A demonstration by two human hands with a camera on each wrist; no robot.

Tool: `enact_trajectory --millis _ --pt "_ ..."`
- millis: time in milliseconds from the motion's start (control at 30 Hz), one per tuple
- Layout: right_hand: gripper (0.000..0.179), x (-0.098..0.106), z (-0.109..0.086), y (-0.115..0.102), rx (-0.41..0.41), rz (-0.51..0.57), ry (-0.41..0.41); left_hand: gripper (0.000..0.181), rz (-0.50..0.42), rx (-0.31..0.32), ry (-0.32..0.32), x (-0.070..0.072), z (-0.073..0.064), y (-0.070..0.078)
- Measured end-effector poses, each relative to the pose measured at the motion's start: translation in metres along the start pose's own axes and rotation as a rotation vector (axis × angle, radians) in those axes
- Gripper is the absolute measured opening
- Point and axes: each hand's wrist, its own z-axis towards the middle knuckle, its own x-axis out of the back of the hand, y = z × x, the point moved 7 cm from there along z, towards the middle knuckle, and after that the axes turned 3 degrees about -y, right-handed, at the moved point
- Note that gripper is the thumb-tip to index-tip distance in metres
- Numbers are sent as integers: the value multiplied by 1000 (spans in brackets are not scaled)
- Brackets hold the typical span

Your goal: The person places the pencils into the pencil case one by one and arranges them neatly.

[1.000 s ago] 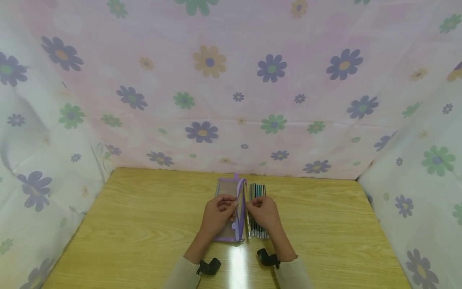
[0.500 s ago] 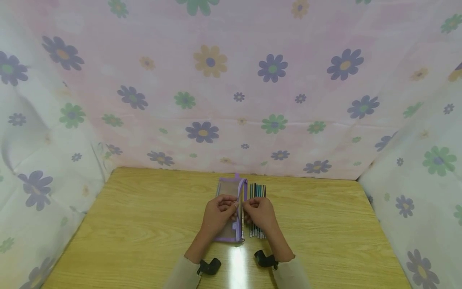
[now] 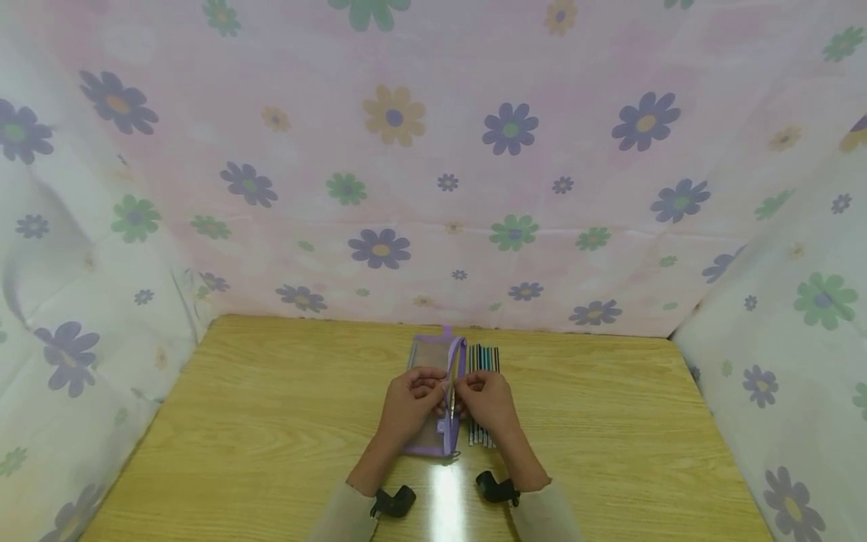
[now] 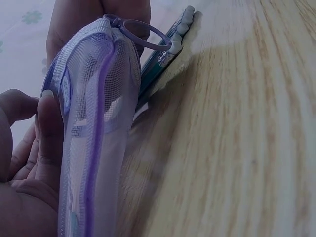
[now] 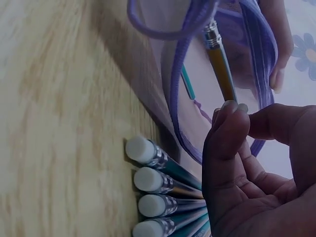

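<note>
A purple-trimmed mesh zip pencil case (image 3: 430, 351) lies on the table, its long zipped side gaping. My left hand (image 3: 405, 406) pinches the near lip of that opening between thumb and forefinger. With thumb and fingertips, my right hand (image 3: 489, 400) grips a yellow pencil (image 5: 222, 71) in the mouth of the case. The pencil's metal eraser end points toward the case's purple loop (image 4: 148, 33). Through the mesh in the right wrist view a teal pencil (image 5: 188, 83) shows inside. The right hand's fingers hide part of the yellow pencil.
Several eraser-tipped pencils (image 3: 485, 357) lie side by side just right of the case, partly under the right hand. The wooden table (image 3: 271, 421) ends at a flowered cloth (image 3: 433, 256) behind. Black wrist cameras (image 3: 396, 500) hang by both sleeves.
My right hand has moved left with the yellow pencil, from beside the case into its opening. The left hand has kept its hold on the lip.
</note>
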Motion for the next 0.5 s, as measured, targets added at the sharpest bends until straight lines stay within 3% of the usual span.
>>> enact_trajectory --millis 500 --pt "19 6 -1 0 24 3 29 18 -12 -8 -2 1 1 -3"
